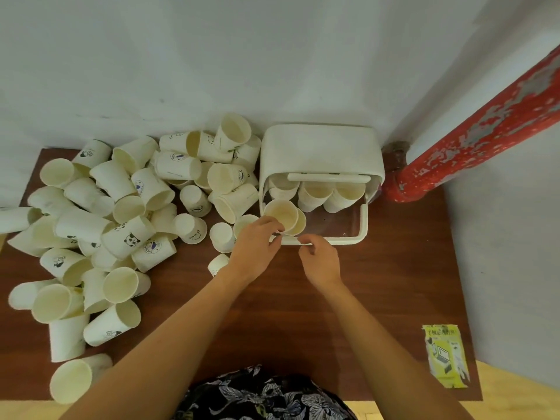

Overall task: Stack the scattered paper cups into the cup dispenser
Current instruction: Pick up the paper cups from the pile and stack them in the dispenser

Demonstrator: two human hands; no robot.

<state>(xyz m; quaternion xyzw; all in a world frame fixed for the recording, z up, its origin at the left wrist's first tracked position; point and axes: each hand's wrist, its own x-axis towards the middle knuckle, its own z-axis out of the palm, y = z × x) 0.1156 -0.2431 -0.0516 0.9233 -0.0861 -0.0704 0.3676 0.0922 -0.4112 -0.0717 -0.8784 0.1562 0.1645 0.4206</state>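
- Both forearms reach forward over the tabletop [303, 313], hands meeting at the dispenser's [318, 153] front left corner.
- Dispenser: white box against the wall, front open; cup stacks [330, 195] side by side inside, mouths facing out.
- Left hand [254, 247] grips nested cups [283, 216] by the rim, fingers curled round them, right at the dispenser opening.
- Right hand [318, 259] just beside it, fingers loosely curled near the dispenser's front edge; holds nothing that I can see.
- Loose cups [121, 225] heaped across the left half of the tabletop, most on their sides.
- Yellow packet [445, 356] at the right edge; red pipe [472, 131] in the corner.
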